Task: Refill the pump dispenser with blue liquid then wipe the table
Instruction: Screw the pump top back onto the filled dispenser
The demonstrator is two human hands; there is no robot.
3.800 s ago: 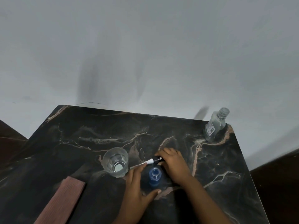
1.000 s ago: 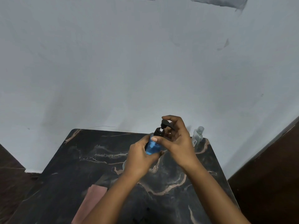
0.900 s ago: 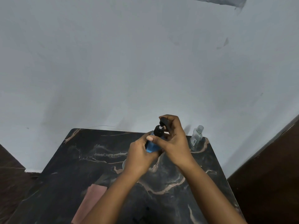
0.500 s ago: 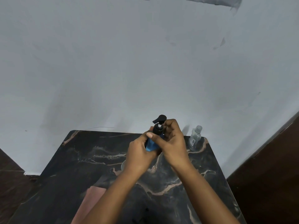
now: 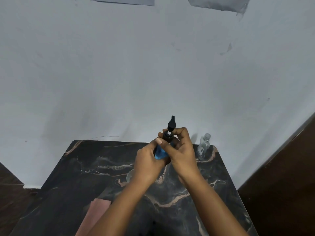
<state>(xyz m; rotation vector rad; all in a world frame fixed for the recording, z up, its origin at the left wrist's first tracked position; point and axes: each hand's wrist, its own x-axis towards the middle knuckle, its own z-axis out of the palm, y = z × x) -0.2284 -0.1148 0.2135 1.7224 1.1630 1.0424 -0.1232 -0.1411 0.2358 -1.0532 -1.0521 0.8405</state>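
Pump dispenser (image 5: 162,150) gripped by left hand (image 5: 148,165), right hand (image 5: 180,147) pinching its collar, clear bottle (image 5: 203,146) beside, glass (image 5: 130,175) behind wrist.

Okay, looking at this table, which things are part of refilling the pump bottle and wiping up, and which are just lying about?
Part of the job:
pump dispenser, blue liquid inside, gripped by left hand
black pump head, its collar held by right hand
pinkish cloth, likely for wiping
marble table

Possibly lying about:
clear glass, mostly hidden
small clear bottle, far right corner
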